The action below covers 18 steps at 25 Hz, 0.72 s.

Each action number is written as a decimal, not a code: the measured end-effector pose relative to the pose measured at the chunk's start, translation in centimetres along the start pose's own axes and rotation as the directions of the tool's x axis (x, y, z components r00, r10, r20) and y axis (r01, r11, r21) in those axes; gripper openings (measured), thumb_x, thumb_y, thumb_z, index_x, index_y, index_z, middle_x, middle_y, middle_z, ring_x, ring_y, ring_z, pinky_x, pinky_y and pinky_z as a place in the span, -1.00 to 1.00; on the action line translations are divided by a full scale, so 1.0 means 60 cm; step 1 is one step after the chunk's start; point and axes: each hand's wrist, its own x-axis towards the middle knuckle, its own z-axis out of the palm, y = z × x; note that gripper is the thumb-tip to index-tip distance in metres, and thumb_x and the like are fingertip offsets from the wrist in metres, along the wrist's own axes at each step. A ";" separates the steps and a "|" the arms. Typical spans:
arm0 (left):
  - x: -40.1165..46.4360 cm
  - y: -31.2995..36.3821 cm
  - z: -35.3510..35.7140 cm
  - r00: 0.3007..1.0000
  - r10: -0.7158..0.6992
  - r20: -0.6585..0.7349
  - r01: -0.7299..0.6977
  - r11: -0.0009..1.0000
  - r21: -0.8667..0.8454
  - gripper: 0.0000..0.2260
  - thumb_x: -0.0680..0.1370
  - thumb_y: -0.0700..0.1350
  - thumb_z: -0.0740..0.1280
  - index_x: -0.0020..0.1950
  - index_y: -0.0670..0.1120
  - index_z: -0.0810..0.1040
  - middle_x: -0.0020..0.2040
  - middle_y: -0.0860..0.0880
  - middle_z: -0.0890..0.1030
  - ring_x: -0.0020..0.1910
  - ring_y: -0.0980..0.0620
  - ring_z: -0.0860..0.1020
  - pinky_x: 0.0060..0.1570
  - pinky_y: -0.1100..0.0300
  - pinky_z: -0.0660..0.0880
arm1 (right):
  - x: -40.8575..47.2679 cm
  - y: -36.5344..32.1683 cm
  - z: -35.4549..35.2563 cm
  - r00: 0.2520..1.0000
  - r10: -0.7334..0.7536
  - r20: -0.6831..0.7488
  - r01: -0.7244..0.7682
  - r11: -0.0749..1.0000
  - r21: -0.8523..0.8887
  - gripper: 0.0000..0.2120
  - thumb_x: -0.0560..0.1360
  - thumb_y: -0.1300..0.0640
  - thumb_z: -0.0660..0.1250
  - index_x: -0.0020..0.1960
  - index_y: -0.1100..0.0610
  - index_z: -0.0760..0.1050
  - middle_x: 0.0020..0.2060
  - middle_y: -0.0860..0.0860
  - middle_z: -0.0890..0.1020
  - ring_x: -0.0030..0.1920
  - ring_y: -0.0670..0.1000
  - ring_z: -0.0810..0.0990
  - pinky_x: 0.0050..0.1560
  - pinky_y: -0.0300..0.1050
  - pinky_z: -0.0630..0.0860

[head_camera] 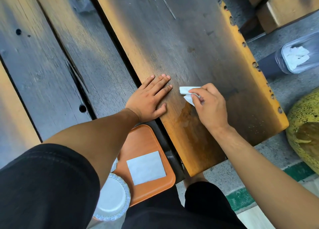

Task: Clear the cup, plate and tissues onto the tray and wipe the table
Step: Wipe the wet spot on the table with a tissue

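Observation:
My right hand (208, 106) pinches a crumpled white tissue (187, 92) against the wooden table plank (189, 38), just above a wet patch (188, 118). My left hand (150, 99) lies flat and open on the same plank, fingers spread, just left of the tissue. Below the table edge an orange tray (146, 139) holds a flat square white napkin (146, 167) and a round white plate (112, 197) with a silvery rim. My left forearm hides part of the plate and tray. No cup is in view.
Dark weathered planks (51, 64) with gaps and bolt holes lie to the left. At the right, a clear bin (296, 56) holds white tissues on the concrete floor. A large yellow-green speckled object (305, 130) sits at the far right. My black shorts fill the bottom.

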 end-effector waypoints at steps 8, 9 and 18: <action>-0.001 0.001 -0.001 1.000 0.002 0.007 -0.001 1.000 -0.009 -0.43 0.57 0.08 0.24 0.54 -0.15 0.38 0.61 -0.18 0.28 0.61 -0.16 0.23 0.59 -0.17 0.13 | 0.007 -0.005 0.004 0.960 -0.110 0.258 0.127 0.991 -0.050 -0.76 0.60 0.22 0.34 0.23 0.10 0.66 0.01 0.01 0.53 -0.12 -0.06 0.49 -0.04 -0.20 0.52; -0.001 0.001 -0.002 1.000 0.005 0.013 -0.005 1.000 -0.008 -0.43 0.58 0.08 0.23 0.55 -0.15 0.37 0.61 -0.18 0.27 0.61 -0.16 0.22 0.59 -0.17 0.12 | 0.009 -0.005 0.002 0.949 -0.123 0.292 0.143 0.989 -0.048 -0.76 0.60 0.22 0.33 0.22 0.09 0.66 0.02 0.00 0.53 -0.12 -0.08 0.47 -0.05 -0.22 0.47; -0.002 0.002 -0.010 0.999 0.017 0.031 -0.016 1.000 -0.018 -0.46 0.61 0.04 0.14 0.56 -0.16 0.34 0.62 -0.20 0.24 0.62 -0.18 0.19 0.60 -0.16 0.07 | -0.048 -0.023 -0.001 0.882 -0.140 0.451 0.166 0.986 -0.018 -0.78 0.61 -0.01 0.32 0.12 0.04 0.69 0.02 -0.06 0.55 -0.03 -0.07 0.56 0.02 -0.13 0.52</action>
